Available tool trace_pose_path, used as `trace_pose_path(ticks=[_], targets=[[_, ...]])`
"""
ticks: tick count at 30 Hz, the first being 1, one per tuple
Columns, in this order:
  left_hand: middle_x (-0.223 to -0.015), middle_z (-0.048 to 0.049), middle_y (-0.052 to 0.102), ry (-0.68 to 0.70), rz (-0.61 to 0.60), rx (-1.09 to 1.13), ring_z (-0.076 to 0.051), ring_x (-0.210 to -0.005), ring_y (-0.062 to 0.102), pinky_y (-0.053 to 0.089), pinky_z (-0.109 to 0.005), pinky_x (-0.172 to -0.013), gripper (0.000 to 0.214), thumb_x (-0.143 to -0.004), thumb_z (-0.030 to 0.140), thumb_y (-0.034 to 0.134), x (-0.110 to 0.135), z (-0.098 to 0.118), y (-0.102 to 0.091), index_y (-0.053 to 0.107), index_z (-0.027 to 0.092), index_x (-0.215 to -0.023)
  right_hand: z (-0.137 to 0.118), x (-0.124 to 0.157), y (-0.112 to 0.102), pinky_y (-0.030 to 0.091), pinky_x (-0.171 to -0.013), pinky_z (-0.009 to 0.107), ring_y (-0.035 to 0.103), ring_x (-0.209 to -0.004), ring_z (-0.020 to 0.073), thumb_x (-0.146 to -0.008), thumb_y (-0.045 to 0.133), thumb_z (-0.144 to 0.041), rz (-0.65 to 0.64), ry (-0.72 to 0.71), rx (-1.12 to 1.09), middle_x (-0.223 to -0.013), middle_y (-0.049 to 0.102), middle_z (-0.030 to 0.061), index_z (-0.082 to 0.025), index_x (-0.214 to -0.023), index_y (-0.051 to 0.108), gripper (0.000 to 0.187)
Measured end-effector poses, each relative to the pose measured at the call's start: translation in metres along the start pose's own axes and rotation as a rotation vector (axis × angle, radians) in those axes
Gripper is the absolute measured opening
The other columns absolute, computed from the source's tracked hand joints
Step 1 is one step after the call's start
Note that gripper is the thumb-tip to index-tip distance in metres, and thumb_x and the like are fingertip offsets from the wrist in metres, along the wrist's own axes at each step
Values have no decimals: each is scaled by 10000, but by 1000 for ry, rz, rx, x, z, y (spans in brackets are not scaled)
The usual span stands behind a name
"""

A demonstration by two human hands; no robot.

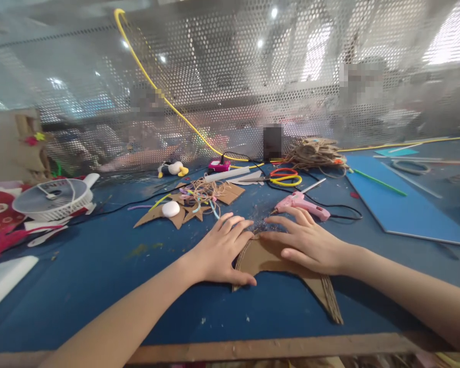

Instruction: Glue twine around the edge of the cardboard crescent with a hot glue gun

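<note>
A curved, layered cardboard cutout (270, 258) lies on the blue table under both hands. Its corrugated edges show at the left end and at the right tip. My left hand (223, 251) grips its left end, thumb on the near side and fingers toward the far edge. Across its top rests my right hand (310, 239), holding it with the thumb on the face and the index finger along the far edge. Just beyond the right fingers lies a pink glue gun (301, 204) with a glue stick poking out of its back.
Scissors (285, 177), a twine bundle (316, 153) and cardboard scraps (161, 213) with a white disc (170, 209) lie farther back. At left stands a white round fan-like part (53, 199); at right, a blue board (410, 204). A perforated metal screen (230, 76) borders the table (145, 301).
</note>
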State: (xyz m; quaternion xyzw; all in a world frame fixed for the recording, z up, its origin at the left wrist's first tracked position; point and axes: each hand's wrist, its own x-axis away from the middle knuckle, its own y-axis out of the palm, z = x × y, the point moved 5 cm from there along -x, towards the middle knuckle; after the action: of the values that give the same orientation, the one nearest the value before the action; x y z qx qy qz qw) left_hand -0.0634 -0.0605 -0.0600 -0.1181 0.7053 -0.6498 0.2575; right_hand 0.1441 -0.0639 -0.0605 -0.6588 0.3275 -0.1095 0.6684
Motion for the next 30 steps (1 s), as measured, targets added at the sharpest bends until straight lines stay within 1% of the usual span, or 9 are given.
trace_pose_path(ticks=[6, 11, 16, 22, 26, 28, 30], targets=[[-1513, -186, 456, -15, -17, 35, -391, -1393, 361, 198, -581, -1233, 943, -782, 872, 518, 1, -1, -1, 570, 123, -1353, -1, 2, 2, 344, -1097, 633, 376, -1341, 362, -1015, 383, -568, -76, 16, -63, -1545, 457, 78, -346, -1496, 481, 538], [-1536, -173, 428, -23, -39, 68, -404, -1402, 345, 199, -613, -1224, 959, -775, 875, 527, 2, -2, 2, 532, 160, -1413, -3, 3, 3, 334, -1095, 656, 355, -1361, 374, -1025, 348, -565, -89, 29, -77, -1570, 432, 67, -370, -1532, 425, 548], [-1514, -178, 455, -16, -27, 89, -394, -1394, 358, 206, -602, -1227, 908, -813, 846, 516, 1, -2, 2, 544, 149, -1394, -5, 2, 5, 330, -1108, 658, 343, -1385, 370, -1028, 349, -555, -126, 35, -90, -1587, 418, 54, -373, -1536, 417, 543], [-1508, -169, 464, -19, -7, 90, -388, -1385, 366, 214, -597, -1222, 844, -845, 802, 528, 1, -1, 3, 544, 151, -1383, -6, 3, 6, 335, -1118, 649, 339, -1400, 370, -1018, 363, -576, -88, 37, -60, -1575, 436, 65, -357, -1526, 440, 558], [-1494, -168, 474, -21, 2, 88, -394, -1365, 366, 255, -602, -1197, 804, -851, 782, 543, 1, -2, 2, 562, 158, -1358, -7, 3, 5, 364, -1099, 620, 382, -1374, 354, -1022, 346, -574, -58, 19, -47, -1536, 481, 77, -348, -1510, 464, 550], [-1490, -160, 480, -16, 16, 82, -388, -1350, 373, 275, -606, -1181, 727, -895, 733, 526, 1, -2, 1, 568, 166, -1348, -7, 3, 1, 361, -1093, 607, 397, -1353, 347, -1024, 338, -569, -19, 10, -49, -1508, 508, 81, -335, -1492, 486, 543], [-1471, -147, 500, -12, 46, 70, -370, -1329, 389, 299, -596, -1164, 595, -958, 639, 502, 1, -3, 1, 588, 174, -1319, -5, 3, -3, 342, -1094, 597, 412, -1321, 340, -1029, 347, -539, 23, 13, -51, -1466, 544, 78, -320, -1449, 531, 508]])
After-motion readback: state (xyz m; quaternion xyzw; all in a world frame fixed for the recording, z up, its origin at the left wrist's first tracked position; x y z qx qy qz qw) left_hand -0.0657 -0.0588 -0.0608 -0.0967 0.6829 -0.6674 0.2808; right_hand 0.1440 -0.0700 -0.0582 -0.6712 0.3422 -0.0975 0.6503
